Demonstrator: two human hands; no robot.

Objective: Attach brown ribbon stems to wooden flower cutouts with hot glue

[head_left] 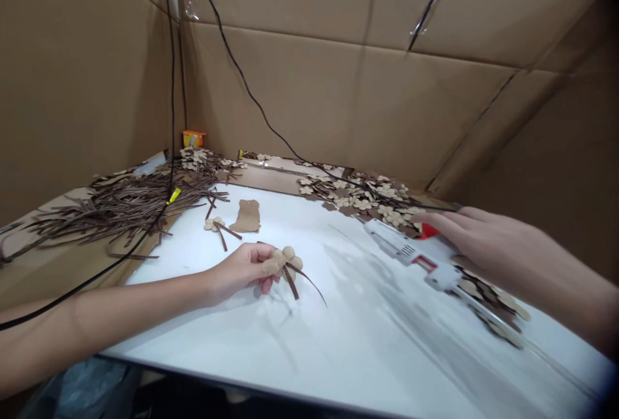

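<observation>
My left hand (254,267) pinches a beige flower (290,259) with dark brown strips hanging from its middle, just above the white table (309,348). On the right, my right hand (476,235) is wrapped round a white glue gun (403,245) with a red trigger; its nozzle points up and to the left, away from the flower. A clear glue stick (488,316) sticks out of the gun's rear. Behind my left hand lie another beige flower with brown strips (215,224) and a tan irregular scrap (246,216).
A heap of brown strips (130,203) covers the left side. Beige and brown flower shapes (362,196) are piled at the back right, and more (493,303) lie under the gun. Cardboard walls (309,84) enclose the table. A black cable (242,77) hangs across the back.
</observation>
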